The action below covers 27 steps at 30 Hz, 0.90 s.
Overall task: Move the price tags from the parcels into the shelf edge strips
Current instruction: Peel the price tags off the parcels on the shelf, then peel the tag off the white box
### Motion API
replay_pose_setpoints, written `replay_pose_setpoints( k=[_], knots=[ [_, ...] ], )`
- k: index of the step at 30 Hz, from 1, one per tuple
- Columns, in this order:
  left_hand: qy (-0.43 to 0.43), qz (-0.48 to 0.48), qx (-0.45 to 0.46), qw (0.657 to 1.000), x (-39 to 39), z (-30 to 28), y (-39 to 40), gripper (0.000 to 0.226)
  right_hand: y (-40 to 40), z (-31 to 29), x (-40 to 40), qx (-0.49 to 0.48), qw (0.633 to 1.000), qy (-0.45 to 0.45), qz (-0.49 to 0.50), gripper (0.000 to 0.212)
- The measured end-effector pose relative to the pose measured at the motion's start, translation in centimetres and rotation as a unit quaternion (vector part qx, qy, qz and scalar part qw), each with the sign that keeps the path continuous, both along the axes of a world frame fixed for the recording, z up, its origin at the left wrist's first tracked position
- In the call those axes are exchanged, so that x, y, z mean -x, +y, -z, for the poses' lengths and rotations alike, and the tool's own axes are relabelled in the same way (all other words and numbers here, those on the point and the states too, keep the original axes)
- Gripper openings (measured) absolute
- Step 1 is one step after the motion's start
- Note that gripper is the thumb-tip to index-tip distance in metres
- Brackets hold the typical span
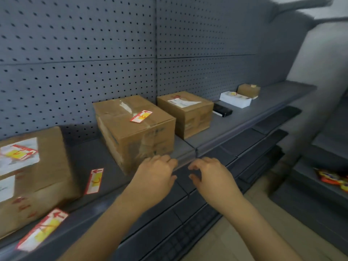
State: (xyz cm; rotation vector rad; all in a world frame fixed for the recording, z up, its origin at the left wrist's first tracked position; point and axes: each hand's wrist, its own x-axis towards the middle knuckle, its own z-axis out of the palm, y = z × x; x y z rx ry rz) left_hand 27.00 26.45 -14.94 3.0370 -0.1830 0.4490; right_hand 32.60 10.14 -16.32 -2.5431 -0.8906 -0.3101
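Pegboard point(79, 53) behind parcels point(135, 129), black case point(222, 110)

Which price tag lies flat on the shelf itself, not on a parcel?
The tag between the left parcel and middle parcel. The other tags sit on parcels or at the shelf edge.

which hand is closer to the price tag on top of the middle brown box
Left. The left hand is at the shelf edge just below that box, with the price tag above it. The right hand is further right, past the box's corner.

Left parcel point(28, 176) blurred, edge-cropped
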Motion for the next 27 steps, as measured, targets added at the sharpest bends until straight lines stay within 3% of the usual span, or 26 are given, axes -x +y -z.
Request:
replay_pose_setpoints(
  k=[10,27],
  knots=[
    [0.001,0.090,0.029,0.995,-11.7,-1.2,-12.4,0.031,-12.2,-1.3,-8.2,-0.003,0.995,-0.006,0.104,0.024],
    [0.008,0.139,0.031,0.990,-36.5,-3.4,-21.2,0.027,-20.9,-2.3,-29.8,0.000,0.980,-0.014,0.197,0.022]
  ],
)
